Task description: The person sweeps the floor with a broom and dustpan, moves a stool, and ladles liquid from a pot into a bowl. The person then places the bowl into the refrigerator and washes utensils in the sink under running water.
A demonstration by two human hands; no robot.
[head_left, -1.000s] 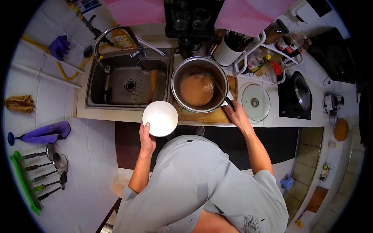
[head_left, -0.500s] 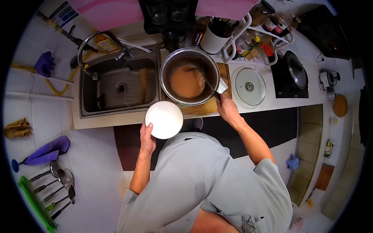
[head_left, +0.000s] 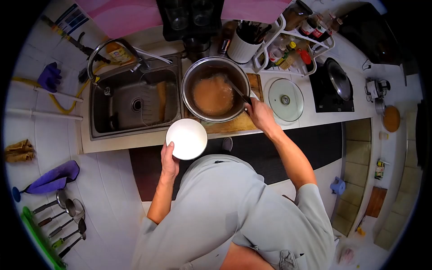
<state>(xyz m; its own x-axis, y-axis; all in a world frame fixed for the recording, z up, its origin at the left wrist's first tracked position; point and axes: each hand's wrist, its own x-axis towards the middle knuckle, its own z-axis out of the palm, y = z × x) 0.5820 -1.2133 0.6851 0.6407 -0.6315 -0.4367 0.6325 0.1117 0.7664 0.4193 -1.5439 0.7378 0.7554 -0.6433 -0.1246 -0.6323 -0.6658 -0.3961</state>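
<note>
My left hand (head_left: 169, 161) grips a white bowl (head_left: 186, 139) by its rim, thumb on the near left edge. The bowl is held just in front of the counter edge and its inside looks bare. My right hand (head_left: 262, 114) is closed round the dark handle of a ladle (head_left: 237, 90), which slants down into a steel pot (head_left: 185, 100). Brownish liquid (head_left: 211, 96) in the pot hides the ladle's head. Under the pot lies a wooden cutting board (head_left: 254, 118). The pot's own handle is partly covered by my right hand.
A sink (head_left: 100, 130) with a faucet (head_left: 92, 67) is left of the pot. To the right lie a glass lid (head_left: 293, 101) and a stove (head_left: 326, 101) with a covered pan. Behind stand a utensil holder (head_left: 243, 49) and a bottle rack (head_left: 265, 67).
My right hand has moved up slightly and the ladle has shifted in the liquid, its handle now lying higher. The bowl stays in my left hand. The whole view has shifted a little.
</note>
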